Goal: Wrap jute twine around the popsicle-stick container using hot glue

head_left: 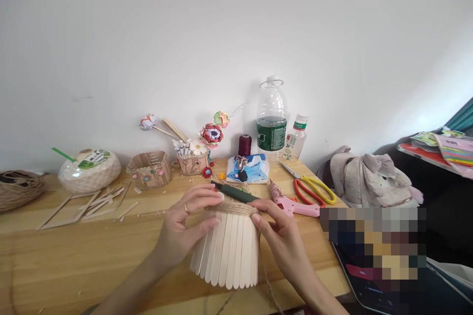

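Note:
Between my hands is a flared holder of pale wooden craft sticks (231, 251), its rounded stick ends pointing down toward me. Brown jute twine (236, 208) is wound in several turns around its upper end, and a loose strand hangs down at the right. My left hand (194, 216), with a ring on one finger, grips the upper left side, thumb on the sticks. My right hand (275, 226) pinches the twine band at the upper right. A dark green rod-like piece (236, 193) lies just behind the band; whether it touches the holder cannot be made out.
Behind stand a pink glue gun (291, 204), scissors (312, 189), a tissue pack (248, 170), a large plastic bottle (272, 123) and a maroon thread spool (244, 145). Leftward are a decorated stick basket (150, 170), broken sticks (98, 203), a wrapped coconut (90, 170) and a twine ball (18, 189).

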Demonstrator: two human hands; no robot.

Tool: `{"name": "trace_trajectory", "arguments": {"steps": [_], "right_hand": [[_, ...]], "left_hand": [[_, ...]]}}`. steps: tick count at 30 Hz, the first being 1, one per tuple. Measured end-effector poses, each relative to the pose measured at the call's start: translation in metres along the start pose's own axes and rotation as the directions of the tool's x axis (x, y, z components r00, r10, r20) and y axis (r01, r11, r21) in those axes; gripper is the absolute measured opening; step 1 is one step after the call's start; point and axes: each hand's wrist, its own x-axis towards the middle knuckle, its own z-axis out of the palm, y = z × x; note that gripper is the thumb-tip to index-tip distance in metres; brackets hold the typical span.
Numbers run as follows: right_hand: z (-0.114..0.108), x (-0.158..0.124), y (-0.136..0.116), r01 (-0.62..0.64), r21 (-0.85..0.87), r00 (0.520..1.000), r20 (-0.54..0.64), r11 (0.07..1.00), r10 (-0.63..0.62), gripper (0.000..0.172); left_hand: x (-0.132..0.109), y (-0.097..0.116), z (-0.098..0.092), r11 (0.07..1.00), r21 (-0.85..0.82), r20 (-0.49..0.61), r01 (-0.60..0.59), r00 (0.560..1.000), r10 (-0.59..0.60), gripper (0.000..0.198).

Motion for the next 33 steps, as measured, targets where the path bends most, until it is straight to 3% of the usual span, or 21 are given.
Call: {"name": "trace_trajectory", "arguments": {"steps": [4, 7, 12, 16, 18, 22, 24, 26, 29, 33], "right_hand": [[0.003, -0.003, -0.003, 0.012, -0.004, 1.000, -0.021, 1.000, -0.012, 0.021], [0.004, -0.003, -0.003, 0.013, 0.002, 0.999, -0.041, 1.000, -0.013, 0.022], [0.006, -0.004, -0.004, 0.043, -0.008, 0.996, -0.079, 0.999, -0.044, 0.024], [0.007, -0.008, -0.004, 0.083, -0.033, 0.992, -0.093, 0.996, -0.085, 0.021], [0.008, -0.010, -0.003, 0.108, -0.045, 0.989, -0.097, 0.993, -0.112, 0.020], [0.008, -0.011, -0.002, 0.183, -0.091, 0.974, -0.115, 0.979, -0.193, 0.022], [0.008, -0.011, -0.001, 0.211, -0.099, 0.968, -0.120, 0.972, -0.223, 0.024], [0.008, -0.012, -0.001, 0.227, -0.098, 0.964, -0.118, 0.969, -0.238, 0.025], [0.007, -0.015, 0.001, 0.241, -0.144, 0.955, -0.140, 0.960, -0.261, 0.024], [0.004, -0.022, 0.005, 0.303, -0.370, 0.882, -0.242, 0.878, -0.406, 0.019]], "left_hand": [[0.004, 0.008, 0.004, 0.986, 0.129, 0.004, -0.107, 0.994, 0.108, 0.015], [0.003, 0.011, 0.006, 0.975, 0.187, -0.002, -0.124, 0.992, 0.126, 0.012], [0.004, 0.012, 0.009, 0.995, 0.100, -0.131, 0.013, 0.991, 0.000, 0.013], [0.002, 0.013, 0.003, 0.991, -0.053, -0.328, 0.120, 0.936, -0.131, 0.023], [-0.005, 0.015, -0.001, 0.987, -0.074, -0.354, 0.145, 0.921, -0.161, 0.037], [-0.032, 0.018, 0.003, 0.933, -0.095, -0.201, 0.348, 0.911, -0.361, 0.043], [-0.046, 0.018, 0.011, 0.877, -0.156, -0.097, 0.455, 0.876, -0.472, 0.090], [-0.055, 0.018, 0.017, 0.802, -0.241, 0.026, 0.546, 0.830, -0.558, 0.113], [-0.059, 0.019, 0.020, 0.722, -0.282, 0.136, 0.631, 0.772, -0.621, 0.116], [-0.061, 0.022, 0.022, 0.720, -0.305, 0.121, 0.623, 0.776, -0.620, 0.114]]}}
